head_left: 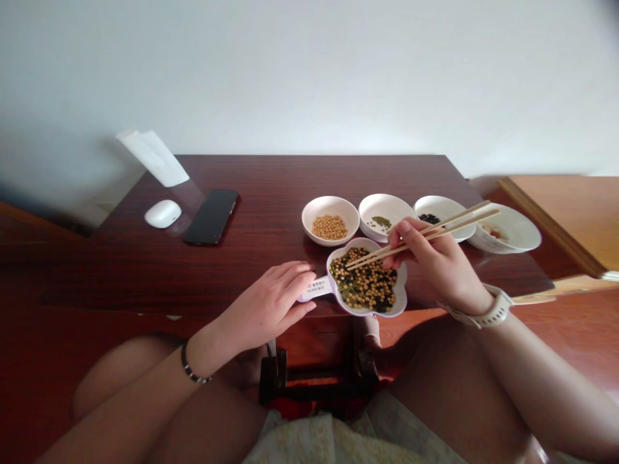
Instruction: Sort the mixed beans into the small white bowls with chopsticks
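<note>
My left hand (pixel 273 299) is closed on the labelled handle of a flower-shaped white bowl (pixel 400 298) with a lilac rim. Mixed yellow, green and black beans (pixel 370 283) fill this bowl. In my right hand (pixel 425 251) is a pair of wooden chopsticks (pixel 449 227), their tips close together among the beans at the bowl's left side; whether they pinch a bean is too small to tell. Behind the bowl stand white round bowls: one with yellow soybeans (pixel 329 227), one with a few green beans (pixel 381 223), and one with black beans (pixel 428 220), partly hidden by my right hand.
Another white bowl (pixel 525 235) with a few reddish bits stands at the right edge of the dark wooden table (pixel 261 219). Left lie a black phone (pixel 211 217), a white mouse-like object (pixel 163 214) and a white upright packet (pixel 157 158). A light wooden surface (pixel 570 219) adjoins at right.
</note>
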Motion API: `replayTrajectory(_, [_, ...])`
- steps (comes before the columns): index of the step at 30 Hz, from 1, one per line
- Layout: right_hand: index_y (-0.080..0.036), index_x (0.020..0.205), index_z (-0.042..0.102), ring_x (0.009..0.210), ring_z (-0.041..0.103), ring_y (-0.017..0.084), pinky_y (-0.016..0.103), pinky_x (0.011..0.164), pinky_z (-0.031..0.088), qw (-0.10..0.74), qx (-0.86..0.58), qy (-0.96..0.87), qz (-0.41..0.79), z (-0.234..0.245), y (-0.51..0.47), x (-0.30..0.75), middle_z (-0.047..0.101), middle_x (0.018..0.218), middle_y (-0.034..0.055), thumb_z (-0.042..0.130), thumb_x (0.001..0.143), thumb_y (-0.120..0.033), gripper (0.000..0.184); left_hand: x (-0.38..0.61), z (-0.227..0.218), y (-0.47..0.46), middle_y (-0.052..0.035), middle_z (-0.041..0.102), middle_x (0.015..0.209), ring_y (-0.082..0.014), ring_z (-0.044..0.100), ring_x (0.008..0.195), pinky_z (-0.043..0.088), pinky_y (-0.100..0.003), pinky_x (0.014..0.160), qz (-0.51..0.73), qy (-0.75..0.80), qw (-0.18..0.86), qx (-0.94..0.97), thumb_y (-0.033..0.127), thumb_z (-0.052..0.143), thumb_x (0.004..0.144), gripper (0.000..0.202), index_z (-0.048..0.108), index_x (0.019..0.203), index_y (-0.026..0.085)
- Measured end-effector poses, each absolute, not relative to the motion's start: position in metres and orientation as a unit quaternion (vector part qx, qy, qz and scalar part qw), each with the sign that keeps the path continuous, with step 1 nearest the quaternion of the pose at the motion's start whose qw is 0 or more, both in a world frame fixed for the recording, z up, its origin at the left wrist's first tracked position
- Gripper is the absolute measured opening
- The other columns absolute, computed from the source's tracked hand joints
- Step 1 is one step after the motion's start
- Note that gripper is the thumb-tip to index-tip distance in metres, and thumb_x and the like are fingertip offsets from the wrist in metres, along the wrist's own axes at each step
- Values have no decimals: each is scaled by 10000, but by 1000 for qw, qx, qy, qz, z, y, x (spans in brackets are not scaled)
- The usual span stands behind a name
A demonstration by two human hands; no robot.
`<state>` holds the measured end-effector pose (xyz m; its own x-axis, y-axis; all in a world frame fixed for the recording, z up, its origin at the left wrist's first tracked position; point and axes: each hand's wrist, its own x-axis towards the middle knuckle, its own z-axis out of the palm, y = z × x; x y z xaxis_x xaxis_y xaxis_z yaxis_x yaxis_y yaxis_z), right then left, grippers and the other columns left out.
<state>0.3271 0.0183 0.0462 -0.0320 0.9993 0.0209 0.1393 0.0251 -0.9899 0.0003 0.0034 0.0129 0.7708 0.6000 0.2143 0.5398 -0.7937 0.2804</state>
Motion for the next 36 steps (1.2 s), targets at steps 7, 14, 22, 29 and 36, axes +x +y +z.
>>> replayTrajectory(7, [-246, 909, 695, 647, 722, 191, 319, 614, 553, 437, -528, -555, 472, 44, 19, 329, 749, 740, 28, 656, 1068, -649, 435, 0, 12, 3, -188, 664, 1494, -342, 600, 1452, 499, -533, 1257, 155, 308, 113, 932, 277, 604, 1143, 336, 590, 1447, 136])
replayTrajectory(14, [-242, 920, 686, 675, 749, 207, 328, 628, 577, 437, -519, -559, 477, 42, 18, 325, 742, 732, 29, 663, 1057, -663, 443, 0, 12, 4, -201, 656, 1507, -347, 600, 1450, 509, -547, 1251, 153, 304, 106, 934, 281, 595, 1146, 351, 576, 1462, 128])
replayTrajectory(22, [-244, 888, 685, 626, 695, 182, 315, 602, 538, 451, -522, -548, 474, 43, 19, 328, 710, 712, 16, 667, 1064, -641, 434, 1, 13, 4, -196, 670, 1496, -353, 608, 1444, 525, -561, 1231, 153, 309, 115, 932, 281, 612, 1138, 335, 597, 1440, 138])
replayTrajectory(29, [-243, 907, 688, 688, 750, 204, 327, 631, 582, 433, -520, -555, 483, 41, 19, 327, 713, 768, 23, 673, 1051, -660, 442, 1, 13, 4, -185, 662, 1503, -347, 606, 1453, 517, -556, 1242, 151, 309, 114, 932, 279, 610, 1140, 334, 576, 1451, 162])
replayTrajectory(36, [-241, 902, 678, 656, 731, 189, 310, 630, 573, 446, -516, -553, 479, 43, 17, 327, 726, 730, 22, 665, 1061, -652, 442, 1, 13, 3, -179, 663, 1499, -343, 597, 1460, 515, -552, 1243, 148, 311, 113, 932, 281, 605, 1145, 330, 571, 1450, 159])
